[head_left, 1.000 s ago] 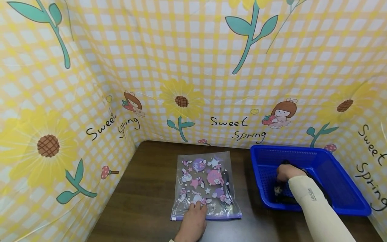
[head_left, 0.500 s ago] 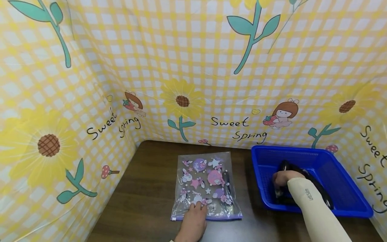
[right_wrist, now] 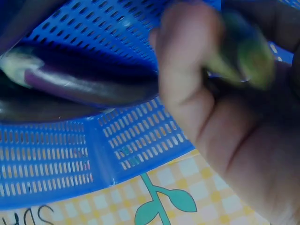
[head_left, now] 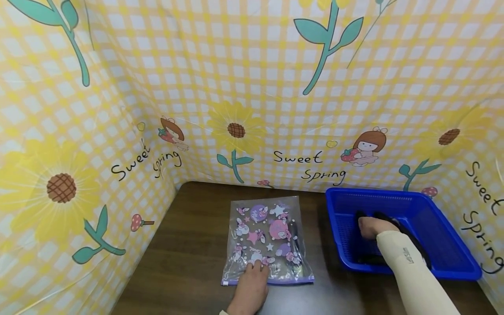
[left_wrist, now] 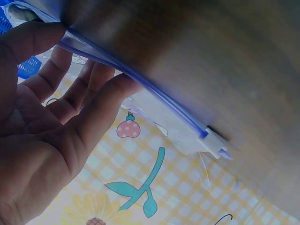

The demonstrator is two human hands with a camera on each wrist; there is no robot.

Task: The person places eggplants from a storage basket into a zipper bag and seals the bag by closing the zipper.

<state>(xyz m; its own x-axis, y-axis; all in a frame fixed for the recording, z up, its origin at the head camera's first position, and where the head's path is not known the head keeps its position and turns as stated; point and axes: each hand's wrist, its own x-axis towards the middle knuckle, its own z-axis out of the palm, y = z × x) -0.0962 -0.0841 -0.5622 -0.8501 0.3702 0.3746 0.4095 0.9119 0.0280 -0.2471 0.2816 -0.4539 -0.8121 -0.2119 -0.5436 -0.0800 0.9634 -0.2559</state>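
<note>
We see the right grip (head_left: 372, 227) curled round an eggplant (right_wrist: 258, 63) by its green end, inside the blue basket (head_left: 445, 236), other eggplants (right_wrist: 93, 80) beside it. Beneath the left grip (head_left: 251, 286) lies the printed bag (head_left: 264, 225), on the table (head_left: 185, 240); we cannot tell whether those loosely bent fingers pinch it.

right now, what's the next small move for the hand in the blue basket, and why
I'd probably raise the eggplant gently clear of the blue basket: the right hand has its grip round the green end, down inside the basket, and the left hand is on the purple-edged zip bag beside it. Blur hides how firm that grip is.
</note>
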